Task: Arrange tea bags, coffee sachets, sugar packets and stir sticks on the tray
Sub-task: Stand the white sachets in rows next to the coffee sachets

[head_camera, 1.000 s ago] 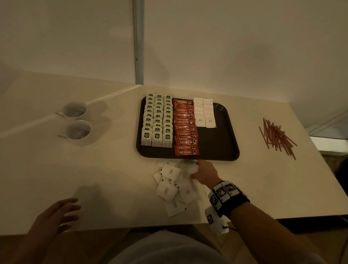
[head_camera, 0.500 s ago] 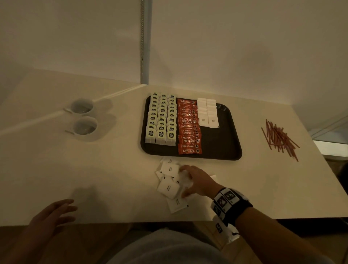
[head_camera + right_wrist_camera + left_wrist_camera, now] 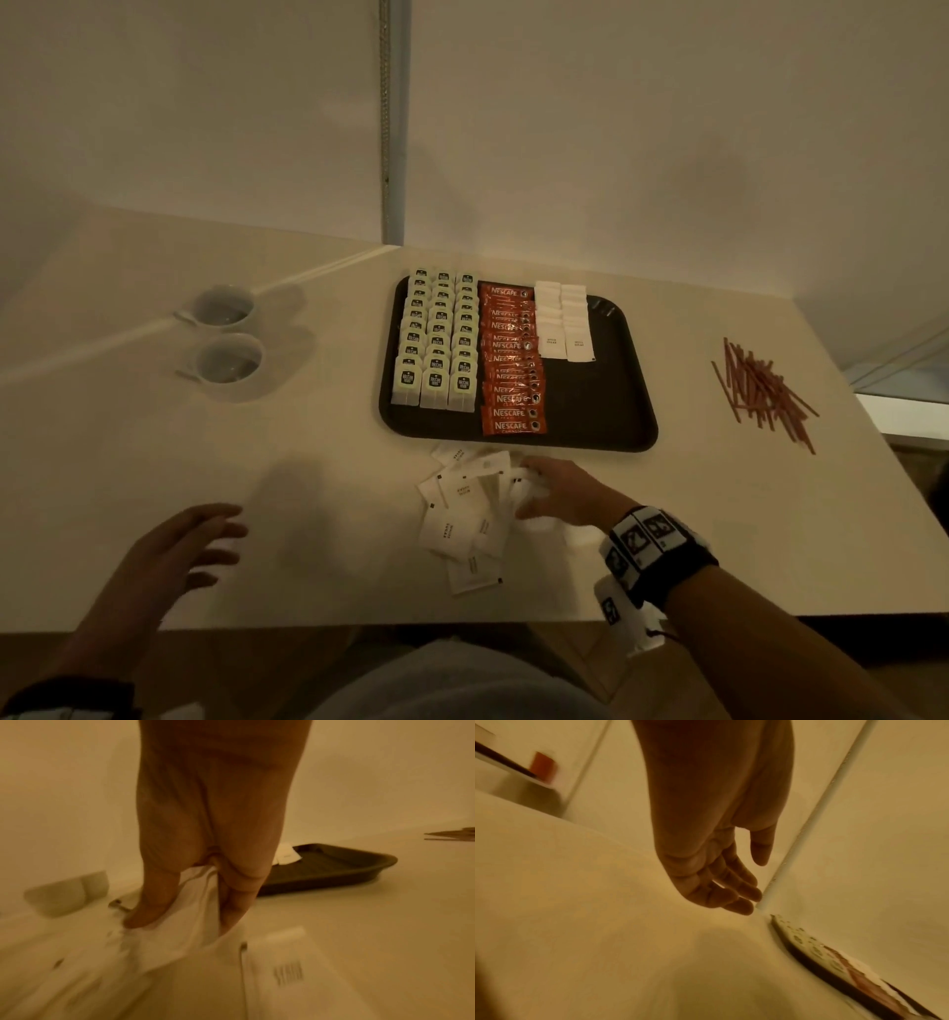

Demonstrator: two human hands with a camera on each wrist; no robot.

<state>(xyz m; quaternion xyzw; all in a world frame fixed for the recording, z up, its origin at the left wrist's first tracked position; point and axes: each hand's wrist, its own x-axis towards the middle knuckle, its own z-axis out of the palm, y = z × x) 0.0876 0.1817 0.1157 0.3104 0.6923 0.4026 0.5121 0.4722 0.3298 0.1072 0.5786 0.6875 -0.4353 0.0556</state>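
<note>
We see all three views dim and washed in a warm yellow-brown cast. In the head view the bench (image 3: 318, 462) bends at the edges, and a soft shadow lies on it ahead of the left hand (image 3: 174, 555). Both wrist views are smeared: around the right hand (image 3: 200, 882) the sugar packets (image 3: 180, 953) blur into streaks, their print unreadable.

Right hand (image 3: 560, 496) drew back from the tray's near rim (image 3: 518, 446) into the loose sugar packets (image 3: 464, 506), fingers now gripping several. Pile shifted. Left hand (image 3: 177, 552) advanced from the worktop's near edge, fingers spread.
</note>
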